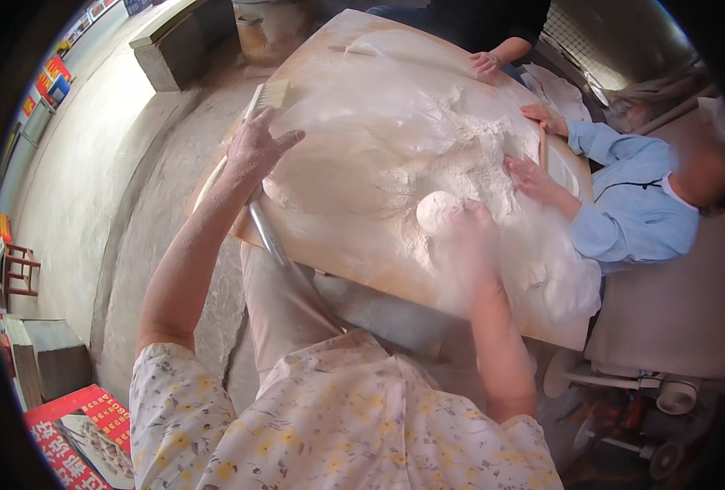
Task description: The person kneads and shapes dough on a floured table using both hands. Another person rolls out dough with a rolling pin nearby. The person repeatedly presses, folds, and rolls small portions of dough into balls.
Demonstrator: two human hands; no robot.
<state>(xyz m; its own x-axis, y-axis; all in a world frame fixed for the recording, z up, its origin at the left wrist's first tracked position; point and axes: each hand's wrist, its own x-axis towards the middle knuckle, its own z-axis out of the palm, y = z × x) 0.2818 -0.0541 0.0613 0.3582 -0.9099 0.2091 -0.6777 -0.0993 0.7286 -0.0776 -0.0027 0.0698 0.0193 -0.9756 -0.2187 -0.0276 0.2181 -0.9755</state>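
A wooden board [362,269] covered in white flour lies before me. At its left edge my left hand [258,147] is over a long-handled tool, thumb spread; whether it grips anything is unclear. A pale bristle brush [271,95] lies just beyond its fingers, and a smooth metal-looking rod [267,233] sticks out below my wrist. My right hand [475,236] is blurred and touches the right side of a round white flour-covered lump [437,212]. Loose flour [479,153] is heaped beyond it, and thin clear plastic sheeting [558,282] lies at the right.
Another person's two hands [537,177] rest at the board's right edge by a wooden strip [543,146]. A second person's hand [486,63] touches the far edge. A stained metal drum [270,30] stands beyond the far left. Wheeled equipment [632,404] is at the lower right.
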